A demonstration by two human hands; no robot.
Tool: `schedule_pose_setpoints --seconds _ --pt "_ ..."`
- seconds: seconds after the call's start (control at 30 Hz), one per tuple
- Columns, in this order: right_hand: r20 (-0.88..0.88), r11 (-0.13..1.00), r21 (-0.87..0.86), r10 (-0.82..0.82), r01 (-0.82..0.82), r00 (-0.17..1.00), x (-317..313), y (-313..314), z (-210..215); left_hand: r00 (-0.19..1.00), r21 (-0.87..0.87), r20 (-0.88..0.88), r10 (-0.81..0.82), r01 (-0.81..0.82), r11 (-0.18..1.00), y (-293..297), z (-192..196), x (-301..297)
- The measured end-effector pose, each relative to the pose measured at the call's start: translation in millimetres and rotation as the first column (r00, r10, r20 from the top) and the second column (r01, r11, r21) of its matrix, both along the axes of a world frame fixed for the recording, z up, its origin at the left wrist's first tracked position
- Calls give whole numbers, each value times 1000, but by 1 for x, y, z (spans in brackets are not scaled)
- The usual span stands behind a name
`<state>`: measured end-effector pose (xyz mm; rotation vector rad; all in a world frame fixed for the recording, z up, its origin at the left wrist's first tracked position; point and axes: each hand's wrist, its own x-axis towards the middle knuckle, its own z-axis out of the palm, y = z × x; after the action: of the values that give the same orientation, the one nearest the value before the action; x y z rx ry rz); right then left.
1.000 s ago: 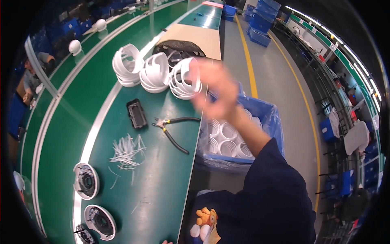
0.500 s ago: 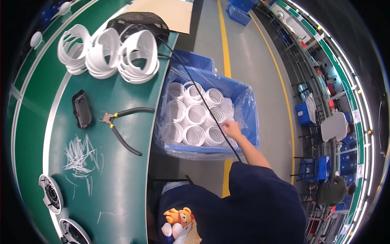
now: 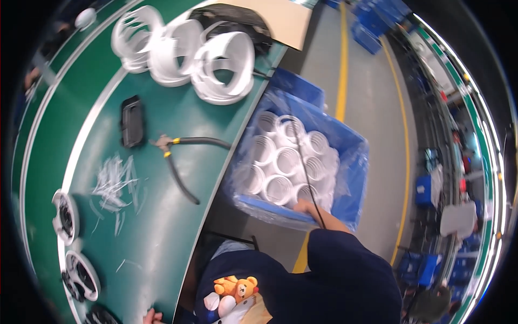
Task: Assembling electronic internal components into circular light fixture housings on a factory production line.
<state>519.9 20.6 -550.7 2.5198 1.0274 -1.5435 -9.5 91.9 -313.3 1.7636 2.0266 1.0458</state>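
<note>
My right hand point(image 3: 306, 207) is at the near edge of a blue bin point(image 3: 348, 162), against the closest stack of white plastic rings point(image 3: 305, 193). Its fingers are blurred and partly hidden, so I cannot see whether they grip the stack. Several more ring stacks point(image 3: 286, 161) stand inside the bin in a clear plastic liner point(image 3: 259, 208). Only the fingertips of my left hand point(image 3: 152, 316) show, at the bottom edge of the view over the green bench point(image 3: 156, 237). Whether they hold anything is out of sight.
Three white ring stacks point(image 3: 224, 67) stand on the bench's far part beside a black mesh bag point(image 3: 237, 24). Pliers point(image 3: 181, 141), a black tray-like part point(image 3: 132, 121), white plastic strips point(image 3: 114, 183) and round white-and-black parts point(image 3: 66, 217) lie nearer. A dark cord point(image 3: 305, 167) hangs before the bin.
The whole view has swung, so bench and bin sit differently in it. My right hand has gone from the bin's right side to its nearest stack. My left fingertips have come into view.
</note>
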Motion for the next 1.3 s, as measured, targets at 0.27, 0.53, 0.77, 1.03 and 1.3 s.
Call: schedule_pose_setpoints --seconds 0.27,0.53,0.77,1.03,1.3 --pt "305 460 554 663 -694 684 112 -132 -197 989 93 114 -95 84 992 19 -12 0" --pt "286 966 -156 246 -208 926 33 -25 -17 998 112 15 -68 66 992 15 7 13" --pt "388 973 -187 196 -132 901 51 -16 111 987 12 30 -159 159 987 16 24 8" --pt "887 935 313 -224 -169 403 -30 60 334 958 97 180 -222 207 973 19 29 3" --pt "-392 -166 872 324 460 861 -140 245 388 949 192 278 -151 99 976 16 20 3"
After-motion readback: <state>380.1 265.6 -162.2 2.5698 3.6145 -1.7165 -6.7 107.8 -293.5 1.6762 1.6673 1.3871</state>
